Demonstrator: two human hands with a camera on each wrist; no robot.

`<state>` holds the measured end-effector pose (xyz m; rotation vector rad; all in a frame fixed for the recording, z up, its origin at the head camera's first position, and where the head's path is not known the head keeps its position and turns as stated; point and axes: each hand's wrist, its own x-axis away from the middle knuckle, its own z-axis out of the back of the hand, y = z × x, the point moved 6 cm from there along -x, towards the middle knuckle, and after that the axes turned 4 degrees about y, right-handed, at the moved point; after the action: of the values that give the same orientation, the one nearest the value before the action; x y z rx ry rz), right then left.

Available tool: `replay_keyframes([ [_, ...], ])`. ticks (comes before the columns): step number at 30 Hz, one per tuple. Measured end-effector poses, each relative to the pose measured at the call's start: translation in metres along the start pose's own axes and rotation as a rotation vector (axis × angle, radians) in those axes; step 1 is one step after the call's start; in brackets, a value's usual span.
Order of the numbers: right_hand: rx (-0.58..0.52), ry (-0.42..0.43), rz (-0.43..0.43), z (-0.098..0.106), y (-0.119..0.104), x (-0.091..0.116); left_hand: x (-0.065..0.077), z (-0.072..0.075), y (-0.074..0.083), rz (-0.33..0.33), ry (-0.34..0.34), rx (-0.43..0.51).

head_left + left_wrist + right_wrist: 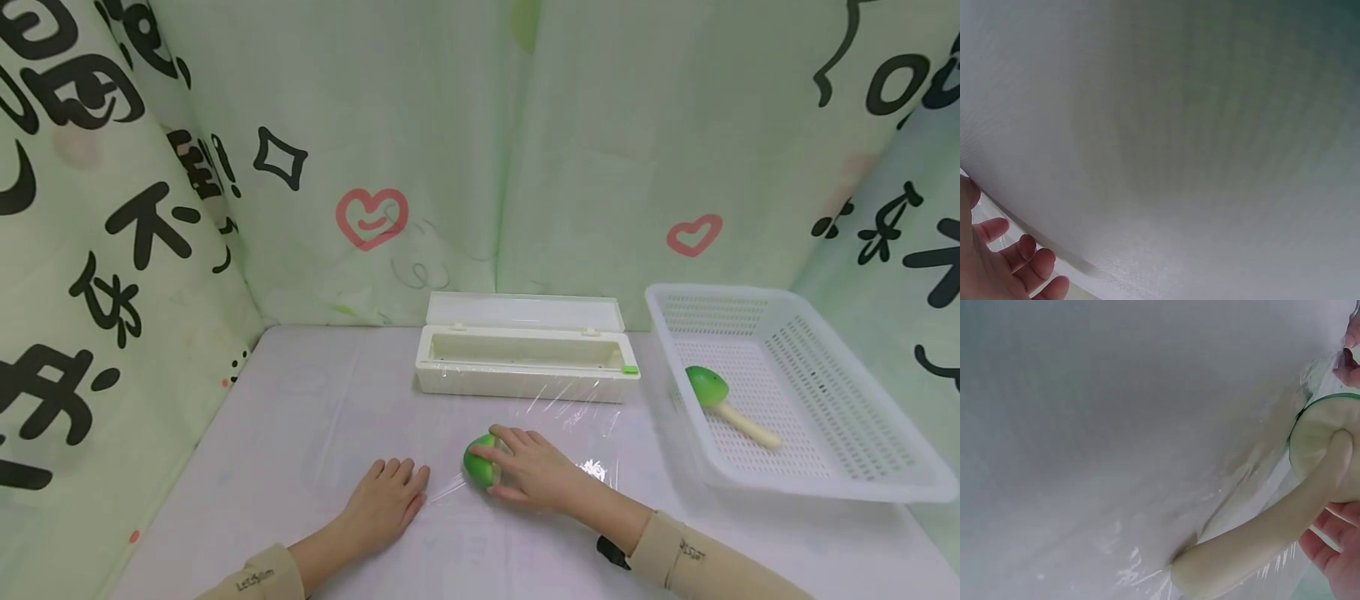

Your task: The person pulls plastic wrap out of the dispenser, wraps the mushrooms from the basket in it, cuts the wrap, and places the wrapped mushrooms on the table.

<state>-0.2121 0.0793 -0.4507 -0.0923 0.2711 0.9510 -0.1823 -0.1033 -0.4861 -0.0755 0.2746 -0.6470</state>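
Observation:
My right hand (532, 471) grips a toy mushroom (478, 461) by its green cap, thumb on the near side and fingers over the far side. In the right wrist view the mushroom's pale stem (1260, 550) lies low over the film, largely hidden by my hand in the head view. A sheet of clear cling film (570, 421) spreads under it from a white cling film dispenser (525, 385), whose lid stands up. My left hand (382, 507) rests palm down on the table, fingers straight, left of the mushroom near the film's wrinkled edge.
A white perforated basket (840, 487) stands on the right, with another green-capped toy mushroom (707, 387) lying in it. Patterned curtains (465, 167) close off the back and both sides of the white-covered table (277, 417).

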Motion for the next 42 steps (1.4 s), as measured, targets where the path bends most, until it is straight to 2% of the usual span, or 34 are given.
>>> replay_keyframes([
  [8,-0.003,-0.067,-0.014,0.005,0.004,0.002,0.0,-0.004,-0.001,0.015,-0.029,-0.002],
  [11,-0.043,-0.109,-0.043,0.013,0.009,0.004,-0.001,-0.005,0.0,0.019,-0.04,0.002],
  [13,-0.066,-0.094,-0.054,0.022,0.014,0.007,-0.001,-0.005,0.0,0.026,-0.052,0.003],
  [15,-0.088,-0.024,-0.054,0.034,0.02,0.012,-0.001,-0.005,0.0,0.032,-0.059,0.003],
  [20,-0.068,0.24,-0.008,0.057,0.033,0.037,-0.001,-0.003,0.0,0.033,-0.035,-0.008],
  [22,-0.027,0.299,0.001,0.059,0.037,0.05,-0.001,-0.003,0.0,0.032,-0.031,-0.011],
  [24,0.008,0.318,-0.007,0.058,0.039,0.062,-0.002,-0.003,0.001,0.031,-0.031,-0.011],
  [27,0.048,0.283,-0.043,0.054,0.043,0.077,-0.003,-0.004,0.001,0.022,-0.03,-0.022],
  [29,0.064,0.238,-0.07,0.05,0.045,0.086,-0.004,-0.004,0.003,-0.017,-0.002,-0.038],
  [33,0.071,0.141,-0.109,0.042,0.046,0.1,-0.005,-0.001,0.009,-0.161,0.093,-0.072],
  [36,0.045,0.043,-0.143,0.034,0.046,0.108,-0.004,0.003,0.014,-0.257,0.126,-0.073],
  [40,0.009,-0.092,-0.185,0.023,0.047,0.118,-0.002,0.005,0.015,-0.297,0.132,-0.037],
  [42,0.005,-0.101,-0.188,0.02,0.048,0.12,-0.002,0.006,0.015,-0.284,0.137,-0.017],
])
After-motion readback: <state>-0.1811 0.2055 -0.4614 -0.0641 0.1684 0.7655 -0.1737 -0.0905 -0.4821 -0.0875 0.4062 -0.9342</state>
